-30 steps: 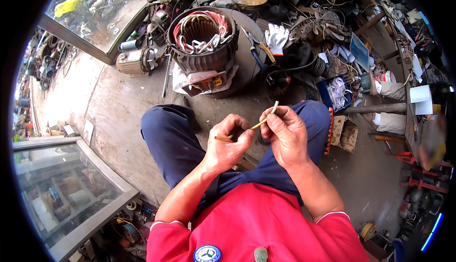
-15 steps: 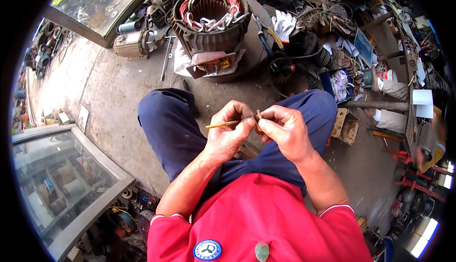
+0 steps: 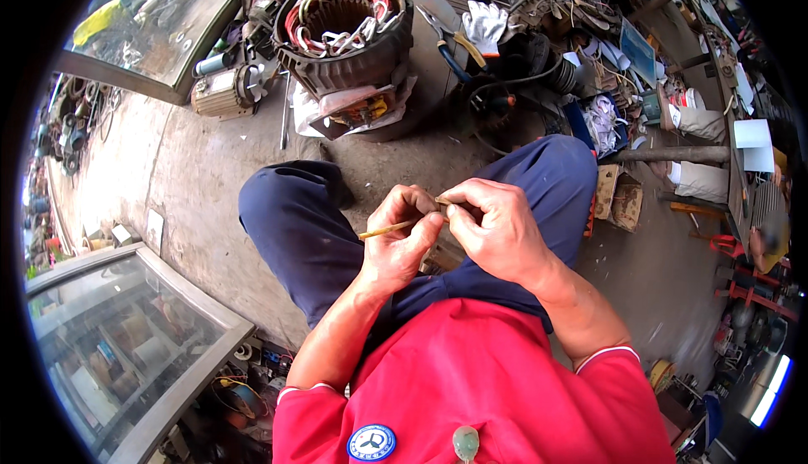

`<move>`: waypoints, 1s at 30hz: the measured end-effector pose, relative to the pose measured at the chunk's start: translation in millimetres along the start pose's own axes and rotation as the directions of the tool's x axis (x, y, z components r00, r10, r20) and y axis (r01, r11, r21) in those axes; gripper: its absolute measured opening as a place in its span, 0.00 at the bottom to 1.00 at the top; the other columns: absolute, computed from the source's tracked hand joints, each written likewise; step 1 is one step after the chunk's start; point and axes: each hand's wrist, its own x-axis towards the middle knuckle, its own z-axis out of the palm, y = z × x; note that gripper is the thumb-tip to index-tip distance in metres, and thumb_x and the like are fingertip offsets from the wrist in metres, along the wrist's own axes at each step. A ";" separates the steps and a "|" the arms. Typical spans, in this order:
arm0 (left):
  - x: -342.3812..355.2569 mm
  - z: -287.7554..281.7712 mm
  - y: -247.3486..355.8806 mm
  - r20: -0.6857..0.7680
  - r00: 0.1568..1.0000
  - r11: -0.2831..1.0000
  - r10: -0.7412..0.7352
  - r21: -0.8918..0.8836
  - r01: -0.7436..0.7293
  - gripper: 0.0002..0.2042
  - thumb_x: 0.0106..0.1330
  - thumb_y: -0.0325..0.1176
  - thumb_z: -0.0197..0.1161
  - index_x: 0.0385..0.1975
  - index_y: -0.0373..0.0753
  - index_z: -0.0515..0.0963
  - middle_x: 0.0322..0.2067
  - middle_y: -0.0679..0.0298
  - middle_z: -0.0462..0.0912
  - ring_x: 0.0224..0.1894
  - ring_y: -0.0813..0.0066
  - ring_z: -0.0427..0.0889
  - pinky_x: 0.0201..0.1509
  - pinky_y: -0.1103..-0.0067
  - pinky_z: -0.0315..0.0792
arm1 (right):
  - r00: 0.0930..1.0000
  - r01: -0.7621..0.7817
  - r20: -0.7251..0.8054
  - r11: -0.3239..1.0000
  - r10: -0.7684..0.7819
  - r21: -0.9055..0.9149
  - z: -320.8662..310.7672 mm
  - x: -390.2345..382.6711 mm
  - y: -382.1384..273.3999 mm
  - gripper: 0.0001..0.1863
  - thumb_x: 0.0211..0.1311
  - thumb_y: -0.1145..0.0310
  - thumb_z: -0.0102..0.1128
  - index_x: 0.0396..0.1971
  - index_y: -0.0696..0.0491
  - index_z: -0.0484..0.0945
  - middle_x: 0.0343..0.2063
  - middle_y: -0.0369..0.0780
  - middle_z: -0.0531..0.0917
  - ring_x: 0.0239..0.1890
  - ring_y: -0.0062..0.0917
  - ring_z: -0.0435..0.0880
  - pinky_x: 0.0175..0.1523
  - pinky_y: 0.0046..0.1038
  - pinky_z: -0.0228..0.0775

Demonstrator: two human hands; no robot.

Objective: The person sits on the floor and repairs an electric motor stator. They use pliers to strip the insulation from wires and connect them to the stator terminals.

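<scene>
Between the thumb and fingers of my left hand (image 3: pixel 394 243) is a thin yellow stick-like piece (image 3: pixel 384 231); its one end juts out to the left. My right hand (image 3: pixel 498 226) is closed in a pinch close against the left fingertips, over my lap. A small brownish bit (image 3: pixel 443 201) shows at its fingertips, but its kind is too small to tell. Beyond my knees stands an open motor stator (image 3: pixel 341 68), its red and white winding leads bundled around the top. Neither hand touches it.
Long-handled pliers (image 3: pixel 454 43) and white gloves (image 3: pixel 485 28) lie right of the stator. A small motor (image 3: pixel 223 93) and a metal rod (image 3: pixel 285 114) are to its left. A glass-topped cabinet (image 3: pixel 194 296) stands at my left, a cardboard box (image 3: pixel 624 201) at my right.
My right hand has turned and moved slightly up and left, its fingertips closer to the left ones. The short piece upright in its pinch earlier now shows less. The whole view has shifted a little.
</scene>
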 end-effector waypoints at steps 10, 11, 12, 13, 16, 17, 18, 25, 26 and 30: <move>-8.7 8.8 -9.2 -0.109 0.994 0.991 0.013 0.134 0.001 0.07 0.65 0.18 0.61 0.34 0.37 0.70 0.31 0.71 0.73 0.31 0.88 0.68 0.35 0.87 0.66 | 0.992 0.098 0.095 0.975 -0.080 -0.200 -5.1 -5.5 8.3 0.04 0.55 0.73 0.61 0.26 0.58 0.79 0.23 0.47 0.82 0.30 0.46 0.83 0.35 0.42 0.75; -10.0 11.6 -9.7 -0.144 0.990 0.993 0.011 0.120 0.006 0.07 0.65 0.18 0.61 0.35 0.37 0.71 0.32 0.72 0.74 0.31 0.88 0.68 0.35 0.87 0.66 | 0.991 0.099 0.104 0.975 -0.080 -0.197 -5.2 -5.9 8.0 0.04 0.55 0.73 0.61 0.26 0.58 0.79 0.23 0.47 0.82 0.30 0.46 0.83 0.35 0.43 0.75; -11.1 13.5 -9.2 -0.179 0.984 0.994 0.009 0.107 0.011 0.07 0.65 0.19 0.62 0.36 0.36 0.71 0.32 0.72 0.75 0.31 0.88 0.69 0.35 0.87 0.66 | 0.991 0.086 0.116 0.975 -0.063 -0.206 -5.3 -6.5 7.1 0.04 0.55 0.73 0.61 0.26 0.58 0.79 0.23 0.47 0.82 0.30 0.47 0.83 0.35 0.43 0.75; -11.8 14.5 -6.6 -0.167 0.986 0.991 -0.002 0.132 0.024 0.07 0.65 0.19 0.62 0.37 0.36 0.72 0.32 0.71 0.75 0.31 0.88 0.69 0.35 0.87 0.67 | 0.991 0.073 0.128 0.974 -0.046 -0.215 -5.2 -7.0 6.0 0.04 0.55 0.73 0.61 0.26 0.58 0.79 0.23 0.47 0.82 0.30 0.47 0.83 0.35 0.43 0.75; -14.0 12.9 -1.1 -0.145 0.989 0.984 -0.017 0.172 0.042 0.06 0.66 0.20 0.62 0.40 0.36 0.75 0.33 0.71 0.78 0.31 0.89 0.70 0.35 0.87 0.67 | 0.987 0.127 0.127 0.970 -0.102 -0.207 -3.4 -8.7 10.5 0.04 0.56 0.75 0.61 0.30 0.61 0.81 0.25 0.47 0.83 0.28 0.42 0.84 0.34 0.37 0.76; -14.0 9.0 -2.2 -0.146 0.989 0.986 -0.011 0.162 0.035 0.07 0.66 0.21 0.62 0.41 0.35 0.75 0.33 0.71 0.78 0.31 0.89 0.71 0.35 0.87 0.68 | 0.983 0.160 0.121 0.967 -0.138 -0.199 -2.6 -9.3 12.1 0.05 0.56 0.77 0.62 0.31 0.62 0.81 0.25 0.47 0.83 0.26 0.39 0.85 0.33 0.34 0.76; -13.9 6.0 -2.4 -0.148 0.989 0.988 -0.002 0.154 0.025 0.07 0.66 0.21 0.62 0.42 0.35 0.76 0.33 0.71 0.79 0.31 0.89 0.71 0.35 0.87 0.68 | 0.990 0.099 0.111 0.989 -0.086 -0.112 -2.8 -9.0 8.2 0.06 0.56 0.77 0.63 0.33 0.62 0.82 0.26 0.46 0.83 0.26 0.35 0.84 0.33 0.32 0.76; -15.3 3.8 9.0 -0.183 0.978 0.973 -0.097 -0.223 0.055 0.06 0.69 0.24 0.64 0.42 0.36 0.76 0.30 0.68 0.81 0.21 0.91 0.66 0.23 0.89 0.60 | 0.997 0.030 0.068 0.993 -0.038 0.115 -3.1 -14.2 0.3 0.12 0.58 0.77 0.69 0.41 0.61 0.82 0.30 0.40 0.84 0.28 0.19 0.83 0.33 0.23 0.75; -15.9 3.8 9.4 -0.179 0.979 0.968 -0.100 -0.245 0.054 0.06 0.69 0.24 0.64 0.42 0.35 0.76 0.30 0.67 0.81 0.21 0.90 0.66 0.22 0.88 0.60 | 0.997 0.045 0.056 0.994 -0.051 0.101 -2.7 -14.8 0.3 0.11 0.58 0.77 0.69 0.41 0.61 0.82 0.30 0.41 0.84 0.28 0.19 0.83 0.33 0.23 0.75; -17.0 5.0 14.0 -0.173 0.979 0.953 -0.107 -0.300 0.051 0.06 0.69 0.24 0.64 0.42 0.35 0.77 0.30 0.64 0.82 0.19 0.88 0.67 0.21 0.88 0.60 | 0.984 0.178 0.026 0.983 -0.179 0.036 -2.1 -13.4 0.5 0.08 0.59 0.77 0.68 0.39 0.61 0.82 0.28 0.42 0.84 0.26 0.22 0.82 0.33 0.24 0.74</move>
